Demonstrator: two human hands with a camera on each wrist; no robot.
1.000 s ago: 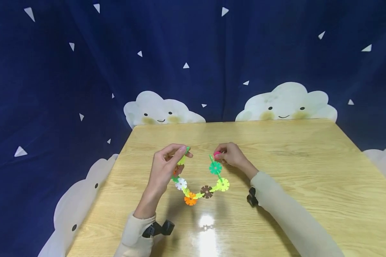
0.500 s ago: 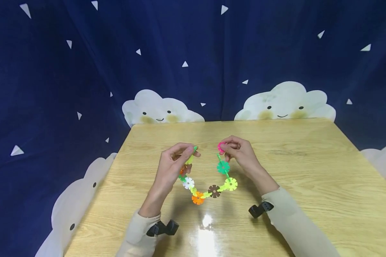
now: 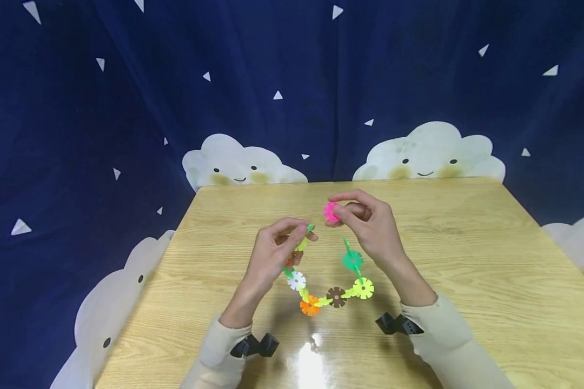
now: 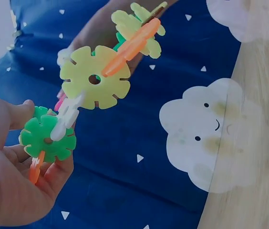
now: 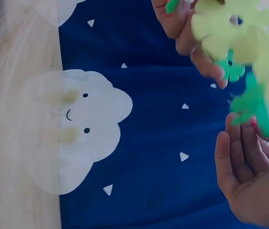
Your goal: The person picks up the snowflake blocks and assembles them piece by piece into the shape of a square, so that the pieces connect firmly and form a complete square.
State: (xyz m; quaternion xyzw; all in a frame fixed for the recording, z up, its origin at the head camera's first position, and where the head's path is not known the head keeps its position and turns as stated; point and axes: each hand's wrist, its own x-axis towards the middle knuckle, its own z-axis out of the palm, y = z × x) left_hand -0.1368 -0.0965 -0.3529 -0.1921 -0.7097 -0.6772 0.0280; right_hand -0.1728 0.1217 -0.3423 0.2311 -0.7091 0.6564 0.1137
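Note:
My left hand pinches the green end of a curved chain of slotted plastic snowflake discs. The chain sags in a U above the table, with a white disc, an orange disc, a brown disc and a yellow disc along it. Its free end rises at the right to a green disc. Between thumb and fingers, my right hand holds a loose pink snowflake disc, apart from the chain and above its free end. In the left wrist view, a yellow disc shows close up.
The wooden table lies beneath both hands, with a bright glare spot near its front. A dark blue curtain with white triangles and smiling clouds hangs behind and to the sides. Each wrist wears a black camera.
My right hand has lifted up and back with the pink disc, away from the chain's free end. My left hand and the chain have shifted rightward in view.

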